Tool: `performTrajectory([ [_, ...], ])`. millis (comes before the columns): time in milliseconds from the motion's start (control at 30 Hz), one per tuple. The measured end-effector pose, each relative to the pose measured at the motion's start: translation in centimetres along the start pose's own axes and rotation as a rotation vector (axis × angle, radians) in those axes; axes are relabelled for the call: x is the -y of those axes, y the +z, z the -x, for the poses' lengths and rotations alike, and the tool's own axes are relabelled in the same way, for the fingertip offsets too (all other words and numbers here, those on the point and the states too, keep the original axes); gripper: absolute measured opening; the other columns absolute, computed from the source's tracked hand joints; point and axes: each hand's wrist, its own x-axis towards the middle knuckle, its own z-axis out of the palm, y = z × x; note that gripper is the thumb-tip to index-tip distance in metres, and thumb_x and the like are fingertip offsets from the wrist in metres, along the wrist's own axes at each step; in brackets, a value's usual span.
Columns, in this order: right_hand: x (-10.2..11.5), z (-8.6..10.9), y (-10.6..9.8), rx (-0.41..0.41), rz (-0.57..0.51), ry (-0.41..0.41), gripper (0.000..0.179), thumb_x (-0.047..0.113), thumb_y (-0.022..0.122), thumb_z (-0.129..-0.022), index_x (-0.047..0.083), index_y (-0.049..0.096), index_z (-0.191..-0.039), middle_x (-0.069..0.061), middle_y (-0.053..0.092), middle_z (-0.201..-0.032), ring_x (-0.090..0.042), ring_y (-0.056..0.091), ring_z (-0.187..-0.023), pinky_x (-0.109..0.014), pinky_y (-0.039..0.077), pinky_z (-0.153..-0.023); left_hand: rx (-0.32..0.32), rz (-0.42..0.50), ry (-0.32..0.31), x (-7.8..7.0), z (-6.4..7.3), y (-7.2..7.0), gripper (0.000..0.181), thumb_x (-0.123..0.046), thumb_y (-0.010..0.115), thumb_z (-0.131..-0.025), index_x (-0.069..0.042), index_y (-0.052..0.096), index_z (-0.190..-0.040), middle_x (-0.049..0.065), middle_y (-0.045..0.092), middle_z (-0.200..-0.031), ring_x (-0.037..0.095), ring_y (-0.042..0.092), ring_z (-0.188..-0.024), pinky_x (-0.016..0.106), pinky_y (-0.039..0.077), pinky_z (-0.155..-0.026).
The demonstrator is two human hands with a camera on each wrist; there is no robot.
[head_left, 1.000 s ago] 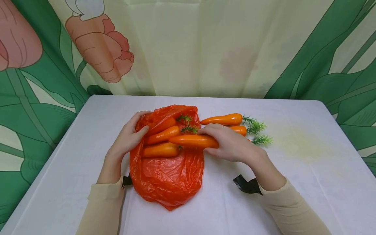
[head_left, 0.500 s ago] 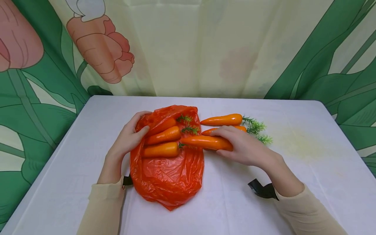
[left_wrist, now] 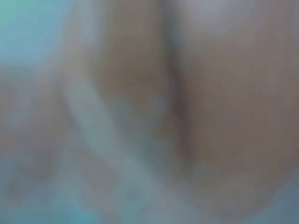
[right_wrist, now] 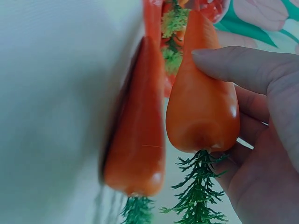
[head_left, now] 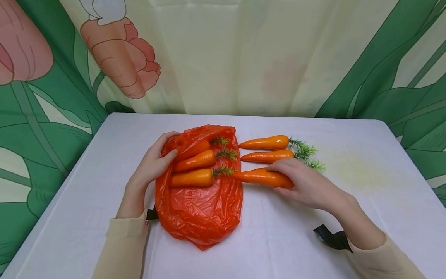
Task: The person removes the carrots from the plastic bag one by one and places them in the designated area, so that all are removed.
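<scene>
One view, the left wrist's, shows only blur.

Bright, even, soft-shadowed head view with bowed edges; left wrist view wholly blurred, perhaps too close.

I find no readable text, label, brand, number or sign in any view. The orange plastic bag (head_left: 198, 205) is unprinted, the carrots are bare, and the curtain (head_left: 223, 54) behind the table (head_left: 366, 186) shows only a floral pattern.

White tablecloth (head_left: 348, 201) over table; leaf-and-flower printed curtain (head_left: 223, 54) hanging behind it
</scene>
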Motion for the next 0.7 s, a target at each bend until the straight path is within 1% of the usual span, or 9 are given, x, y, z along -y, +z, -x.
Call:
performTrajectory([
  [133,-0.3,0.8,0.1,0.008,0.001,0.012,0.040,0.011,0.079,-0.085,0.012,0.067,-0.123,0.002,0.064,-0.118,-0.025,0.055,-0.111,-0.048,0.047,-0.095,0.002,0.002,-0.006,0.0,0.0,0.0,0.047,-0.007,0.052,-0.102,-0.015,0.043,-0.148,0.013,0.051,-0.139,0.033,0.051,-0.120,0.054,0.049,-0.098],
  [367,-0.5,1.8,0.3,0.034,-0.006,0.050,0.044,0.010,0.081,-0.084,0.013,0.067,-0.126,0.004,0.064,-0.120,-0.022,0.055,-0.111,-0.047,0.049,-0.093,0.003,0.006,-0.012,0.1,-0.1,0.1,0.048,-0.007,0.052,-0.102,-0.015,0.042,-0.148,0.013,0.050,-0.140,0.033,0.051,-0.121,0.055,0.049,-0.098],
  [600,-0.7,2.8,1.0,0.045,-0.008,0.040,0.041,0.012,0.081,-0.084,0.013,0.067,-0.122,0.003,0.064,-0.119,-0.024,0.057,-0.112,-0.049,0.049,-0.096,0.003,0.004,-0.022,0.0,0.0,0.1,0.048,-0.008,0.053,-0.103,-0.016,0.042,-0.149,0.012,0.050,-0.140,0.033,0.051,-0.121,0.054,0.050,-0.097],
  [700,-0.8,3.2,1.3,0.057,-0.004,0.051,0.041,0.013,0.081,-0.084,0.012,0.066,-0.122,0.003,0.064,-0.119,-0.025,0.057,-0.113,-0.050,0.048,-0.097,0.003,0.003,-0.022,0.0,0.0,0.1,0.048,-0.008,0.053,-0.102,-0.016,0.042,-0.149,0.013,0.050,-0.140,0.033,0.051,-0.120,0.054,0.050,-0.097],
])
